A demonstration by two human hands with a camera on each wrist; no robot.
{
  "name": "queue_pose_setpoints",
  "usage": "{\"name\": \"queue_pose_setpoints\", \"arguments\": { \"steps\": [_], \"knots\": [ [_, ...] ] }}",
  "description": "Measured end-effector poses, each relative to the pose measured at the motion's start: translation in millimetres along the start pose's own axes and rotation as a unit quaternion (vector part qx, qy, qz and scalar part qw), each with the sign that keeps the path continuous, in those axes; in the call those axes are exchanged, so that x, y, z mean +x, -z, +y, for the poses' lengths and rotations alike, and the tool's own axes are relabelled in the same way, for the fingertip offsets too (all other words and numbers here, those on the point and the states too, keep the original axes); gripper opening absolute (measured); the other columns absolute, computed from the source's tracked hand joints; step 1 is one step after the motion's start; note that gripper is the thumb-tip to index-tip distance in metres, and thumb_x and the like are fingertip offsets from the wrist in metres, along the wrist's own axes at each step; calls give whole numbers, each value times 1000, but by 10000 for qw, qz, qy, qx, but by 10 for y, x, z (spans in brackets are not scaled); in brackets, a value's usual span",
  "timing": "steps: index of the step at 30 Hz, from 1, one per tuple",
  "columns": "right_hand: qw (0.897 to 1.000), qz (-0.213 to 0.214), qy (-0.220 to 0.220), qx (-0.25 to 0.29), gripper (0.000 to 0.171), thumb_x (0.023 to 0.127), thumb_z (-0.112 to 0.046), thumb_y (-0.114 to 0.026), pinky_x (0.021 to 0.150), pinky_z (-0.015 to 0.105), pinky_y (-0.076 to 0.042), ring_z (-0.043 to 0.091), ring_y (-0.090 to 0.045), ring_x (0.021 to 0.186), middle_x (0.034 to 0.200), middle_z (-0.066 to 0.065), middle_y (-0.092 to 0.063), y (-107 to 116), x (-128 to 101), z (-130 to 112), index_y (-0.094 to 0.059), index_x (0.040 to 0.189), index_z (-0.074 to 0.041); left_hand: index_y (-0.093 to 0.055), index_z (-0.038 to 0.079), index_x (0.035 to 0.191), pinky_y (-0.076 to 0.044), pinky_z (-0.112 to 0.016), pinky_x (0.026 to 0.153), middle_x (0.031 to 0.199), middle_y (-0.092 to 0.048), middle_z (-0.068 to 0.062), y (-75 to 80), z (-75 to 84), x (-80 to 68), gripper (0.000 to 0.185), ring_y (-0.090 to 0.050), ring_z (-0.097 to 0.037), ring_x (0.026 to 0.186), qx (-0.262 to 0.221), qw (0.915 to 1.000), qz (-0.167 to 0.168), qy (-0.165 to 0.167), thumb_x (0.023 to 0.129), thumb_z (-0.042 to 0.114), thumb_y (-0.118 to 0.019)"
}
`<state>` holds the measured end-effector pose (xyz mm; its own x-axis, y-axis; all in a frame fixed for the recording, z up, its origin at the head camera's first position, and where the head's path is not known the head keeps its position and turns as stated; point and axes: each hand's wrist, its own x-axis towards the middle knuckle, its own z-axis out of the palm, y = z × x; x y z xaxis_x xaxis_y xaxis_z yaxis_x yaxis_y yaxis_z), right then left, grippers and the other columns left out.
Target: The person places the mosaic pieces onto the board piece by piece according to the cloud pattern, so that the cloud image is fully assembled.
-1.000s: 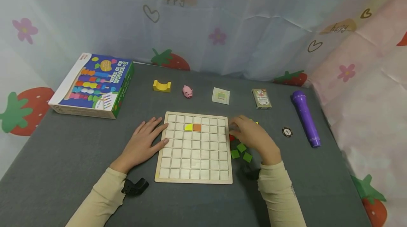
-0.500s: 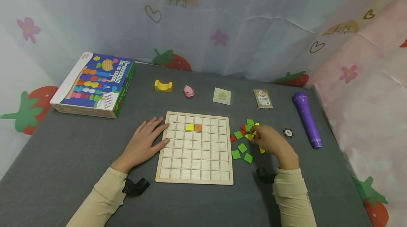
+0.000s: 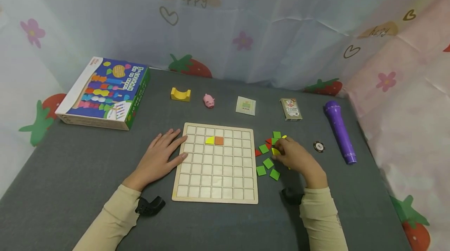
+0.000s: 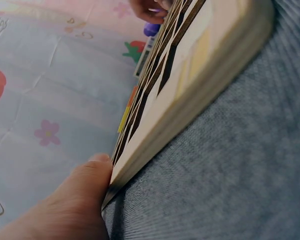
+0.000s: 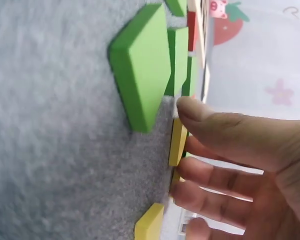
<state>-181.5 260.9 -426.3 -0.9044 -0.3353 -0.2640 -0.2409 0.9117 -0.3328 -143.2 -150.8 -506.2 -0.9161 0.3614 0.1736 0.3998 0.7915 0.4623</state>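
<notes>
Writing: curtain behind reads "happy" in brown ovals; toy box (image 3: 105,93) far left has colourful print, title too small to read; card deck (image 3: 290,109) label unreadable.

R hand (image 3: 299,158) sits on the tabletop (image 3: 70,188) just right of the wooden grid board (image 3: 216,188), in the loose tile pile. Grip: thumb and fingertips (image 5: 190,111) touch a yellow tile (image 3: 276,151); wrist view shows it lying flat, thin edge toward the camera, long axis approx. along the board's right edge. Can't tell if the pinch is closed. Green tiles (image 3: 267,163) lie just beside, flat.

L hand (image 3: 159,159) lies flat, fingers straight, tips pressing the board's left edge. On the board: yellow quarter piece (image 3: 209,140) touching an orange square (image 3: 219,140), 2nd row.
</notes>
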Motion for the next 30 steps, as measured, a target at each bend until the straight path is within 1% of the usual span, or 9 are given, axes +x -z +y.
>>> {"name": "queue_pose_setpoints", "arguments": {
  "steps": [3, 8, 12, 16, 19, 21, 24, 27, 30],
  "knots": [
    [10000, 41, 37, 10, 31, 88, -15, -70, 80, 44, -50, 24, -57, 88, 100, 13, -57, -12, -4, -10, -61, 112, 1, -38, 18, 148, -10, -53, 117, 154, -31, -13, -3, -7, 5, 67, -20, -32, 145, 22, 10000, -10, -9, 92, 51, -56],
    [9999, 99, 30, -79, 29, 90, -15, -67, 83, 45, -50, 26, -58, 92, 103, 14, -59, -22, 4, -28, -61, 113, 2, -37, 20, 149, -9, -55, 116, 155, -29, -14, -1, -5, 1, 72, -18, -33, 146, 126, 9999, -36, 56, 90, 56, -56],
    [9995, 189, 62, -234, 27, 91, -16, -67, 83, 44, -50, 24, -58, 90, 101, 13, -58, -26, 14, -52, -62, 110, 2, -40, 20, 148, -11, -57, 115, 154, -31, -14, 7, 13, -9, 72, -20, -34, 145, 294, 9995, 55, 123, 89, 58, -57],
    [9991, 261, 120, -299, 28, 91, -16, -66, 82, 44, -51, 24, -58, 89, 101, 13, -57, -5, 18, -135, -61, 111, 2, -42, 20, 147, -13, -57, 115, 153, -33, -14, 10, 21, -16, 72, -22, -34, 144, 393, 9990, 103, 196, 88, 59, -57],
    [9988, 292, 278, -286, 28, 92, -17, -65, 82, 44, -51, 26, -59, 92, 102, 13, -59, 24, 30, -233, -60, 112, 2, -42, 20, 146, -13, -57, 115, 153, -33, -14, 7, 18, -15, 71, -22, -34, 144, 395, 9990, 98, 200, 88, 59, -57],
    [9983, 299, 415, -269, 27, 92, -16, -65, 79, 43, -52, 25, -59, 91, 101, 13, -60, 37, 53, -304, -61, 111, 2, -42, 20, 147, -13, -57, 115, 153, -33, -14, 2, 14, -14, 71, -22, -34, 144, 390, 9990, 86, 195, 89, 59, -57],
    [9977, 237, 618, -117, 25, 93, -15, -64, 78, 41, -51, 25, -59, 90, 100, 13, -60, 42, 109, -404, -61, 111, 2, -41, 20, 147, -13, -58, 115, 153, -33, -14, -1, 10, -11, 71, -22, -34, 144, 371, 9991, 63, 189, 89, 58, -57],
    [9971, 162, 742, 44, 25, 93, -15, -63, 81, 41, -52, 26, -59, 93, 104, 14, -61, 35, 178, -496, -61, 111, 2, -41, 19, 147, -12, -58, 115, 153, -33, -14, 1, 11, -8, 70, -22, -34, 144, 353, 9992, 51, 202, 89, 57, -57],
    [9956, 138, 926, 46, 25, 93, -14, -63, 83, 42, -52, 27, -60, 98, 107, 15, -62, 12, 254, -571, -61, 113, 2, -41, 19, 147, -12, -58, 114, 153, -33, -14, 1, 16, -9, 70, -22, -35, 144, 347, 9991, 34, 225, 90, 57, -56]
  ]
}}
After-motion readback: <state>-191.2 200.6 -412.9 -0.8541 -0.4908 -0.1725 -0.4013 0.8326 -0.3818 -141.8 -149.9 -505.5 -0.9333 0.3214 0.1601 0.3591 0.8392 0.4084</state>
